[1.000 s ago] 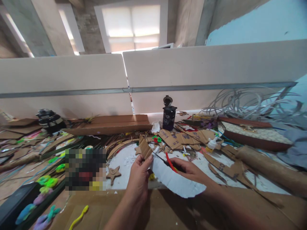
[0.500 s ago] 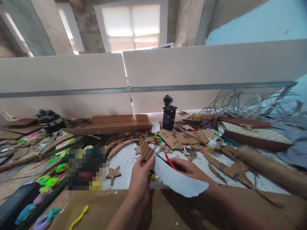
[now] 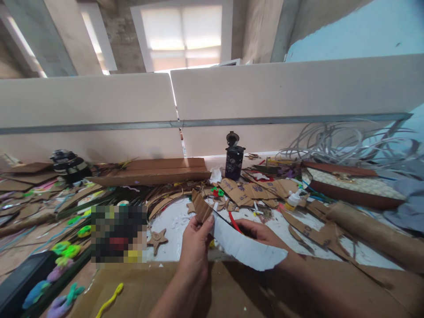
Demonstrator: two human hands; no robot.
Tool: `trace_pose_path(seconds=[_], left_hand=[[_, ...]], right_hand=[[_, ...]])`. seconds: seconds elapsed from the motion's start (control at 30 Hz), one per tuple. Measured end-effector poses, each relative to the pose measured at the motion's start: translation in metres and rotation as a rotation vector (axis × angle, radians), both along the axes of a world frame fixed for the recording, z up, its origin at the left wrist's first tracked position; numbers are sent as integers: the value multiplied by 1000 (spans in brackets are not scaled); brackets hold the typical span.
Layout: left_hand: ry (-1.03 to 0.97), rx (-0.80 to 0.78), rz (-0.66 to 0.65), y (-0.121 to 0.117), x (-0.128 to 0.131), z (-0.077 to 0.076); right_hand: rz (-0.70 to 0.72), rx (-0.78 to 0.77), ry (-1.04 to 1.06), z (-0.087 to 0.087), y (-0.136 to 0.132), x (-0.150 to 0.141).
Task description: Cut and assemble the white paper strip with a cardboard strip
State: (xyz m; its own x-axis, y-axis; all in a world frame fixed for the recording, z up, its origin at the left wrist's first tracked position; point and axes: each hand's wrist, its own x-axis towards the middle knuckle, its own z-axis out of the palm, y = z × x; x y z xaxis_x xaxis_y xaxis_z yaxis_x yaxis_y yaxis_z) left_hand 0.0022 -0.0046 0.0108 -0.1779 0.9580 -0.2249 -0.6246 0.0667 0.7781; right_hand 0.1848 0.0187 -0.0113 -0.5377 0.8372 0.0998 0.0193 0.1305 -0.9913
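Observation:
My left hand pinches a curved strip of cardboard near its brown, bent upper end. The rest of the strip, white-faced, arcs down to the right in front of my right forearm. My right hand is closed around the red-handled scissors. Their dark blades lie along the strip's upper edge, pointing toward my left hand; how far they are parted I cannot make out. Left of my hands a brown cardboard star rests on the white surface.
A large cardboard sheet lies under my forearms. Behind stand a black bottle with its lid up and a small glue bottle. Cardboard scraps surround them. At the right are a brown roll and a bag.
Hands, strip and scissors hold almost the same pose. The strip's free white end has risen slightly; the view has shifted a little.

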Motion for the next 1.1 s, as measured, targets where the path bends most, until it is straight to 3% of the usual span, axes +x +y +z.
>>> trace_pose_path(seconds=[0.9,1.1], left_hand=[[-7,78,-83,5,-5,-7],[-15,68,-71,10,-9,-12]], right_hand=[[-20,-144,100,-7,-4,-7],[-110,26,-85,7,3,6]])
